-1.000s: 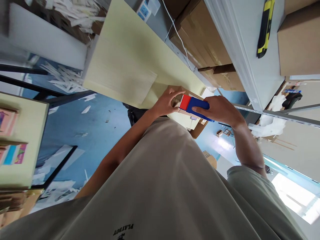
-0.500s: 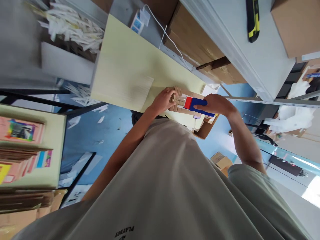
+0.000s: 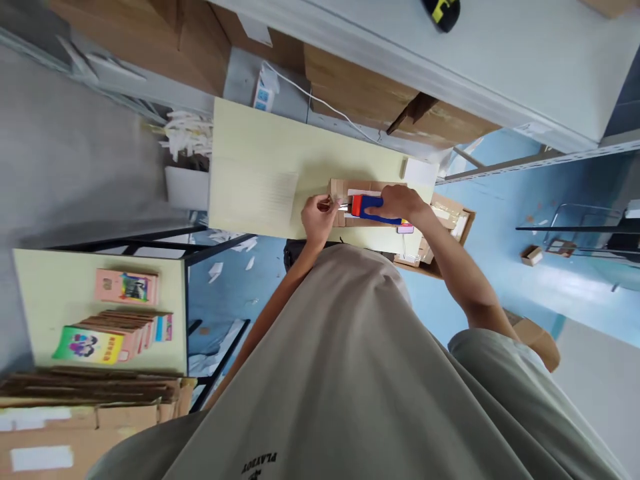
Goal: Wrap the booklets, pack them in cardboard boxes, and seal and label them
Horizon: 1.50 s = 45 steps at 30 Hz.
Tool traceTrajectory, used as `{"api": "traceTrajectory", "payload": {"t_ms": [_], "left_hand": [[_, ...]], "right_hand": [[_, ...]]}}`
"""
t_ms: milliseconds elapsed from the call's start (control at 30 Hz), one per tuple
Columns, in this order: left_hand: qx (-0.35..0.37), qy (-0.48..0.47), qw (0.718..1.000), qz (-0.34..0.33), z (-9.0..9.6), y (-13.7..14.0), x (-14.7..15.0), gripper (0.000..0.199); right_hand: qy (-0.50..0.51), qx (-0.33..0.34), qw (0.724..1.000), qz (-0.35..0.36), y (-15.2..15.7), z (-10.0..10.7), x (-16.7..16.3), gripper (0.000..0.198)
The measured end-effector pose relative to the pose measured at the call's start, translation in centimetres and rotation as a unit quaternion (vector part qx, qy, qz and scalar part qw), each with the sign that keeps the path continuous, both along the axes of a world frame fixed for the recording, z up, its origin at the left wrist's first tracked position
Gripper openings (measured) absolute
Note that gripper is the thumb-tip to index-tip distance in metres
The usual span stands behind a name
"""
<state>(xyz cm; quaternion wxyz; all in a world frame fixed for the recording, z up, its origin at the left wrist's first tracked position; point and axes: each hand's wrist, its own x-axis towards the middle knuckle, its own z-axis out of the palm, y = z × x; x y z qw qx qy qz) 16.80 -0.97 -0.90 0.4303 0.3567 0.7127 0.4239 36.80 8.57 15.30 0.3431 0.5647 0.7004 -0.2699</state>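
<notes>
A cardboard box (image 3: pixel 371 185) lies on the cream table, below both hands. My right hand (image 3: pixel 400 203) is wrapped round a blue hand tool with a red front end (image 3: pixel 361 205), whose exact kind I cannot make out. The tool is over the box, its red end facing left. At the box's left end is my left hand (image 3: pixel 319 217), thumb and fingers pinched together close to the tool's front. A pale, shiny bit shows between the fingers and the red end; what the fingers grip is unclear.
A phone-like object (image 3: pixel 405 228) lies by the box. The cream table (image 3: pixel 250 147) carries a faint sheet-like patch at left. A power strip (image 3: pixel 263 93) with a white cable runs behind. Large cartons (image 3: pixel 360 87) stand under a grey shelf (image 3: pixel 500 60). Booklets (image 3: pixel 127 287) lie on another table.
The view has shifted, bringing more of the left side table into sight. The blue-and-red tool now sits closer to my left hand, and the gap between them is shorter.
</notes>
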Motion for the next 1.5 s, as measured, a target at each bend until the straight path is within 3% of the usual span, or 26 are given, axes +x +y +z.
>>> {"api": "traceTrajectory", "payload": {"t_ms": [167,333,567,700,867,1033,1133,1267,1500], "left_hand": [[0.028,0.044,0.999,0.002,-0.3,0.8,-1.6,0.006],[0.024,0.111,0.993,-0.013,-0.1,1.5,-4.4,0.010],[-0.003,0.079,0.996,0.044,-1.5,1.3,-3.5,0.017],[0.009,0.096,0.994,0.052,-1.9,1.4,-4.1,0.019],[0.005,0.086,0.995,0.046,-1.7,1.3,-4.2,0.018],[0.010,0.102,0.994,0.041,-1.9,1.1,-3.8,0.017],[0.010,0.104,0.994,0.034,-2.1,1.1,-3.9,0.018],[0.009,0.117,0.993,0.029,-1.9,1.0,-4.0,0.018],[-0.001,0.140,0.990,0.024,-0.9,0.8,-3.7,0.018]], "right_hand": [[0.045,0.024,0.999,-0.014,-1.1,0.1,-0.5,0.079],[0.076,-0.001,0.997,-0.021,-1.7,1.2,-2.9,0.075],[0.098,-0.021,0.994,-0.031,-1.2,1.7,-2.9,0.093],[0.112,-0.031,0.992,-0.052,-0.9,2.0,0.5,0.091],[0.074,-0.065,0.990,-0.106,-1.8,4.2,8.5,0.077],[0.085,-0.095,0.981,-0.148,-3.1,5.9,15.4,0.084],[0.089,-0.103,0.979,-0.154,-3.2,4.6,16.9,0.083],[0.058,-0.104,0.983,-0.141,-3.1,1.2,16.2,0.073],[-0.007,0.026,0.994,-0.102,-6.1,-3.8,11.2,0.056]]}}
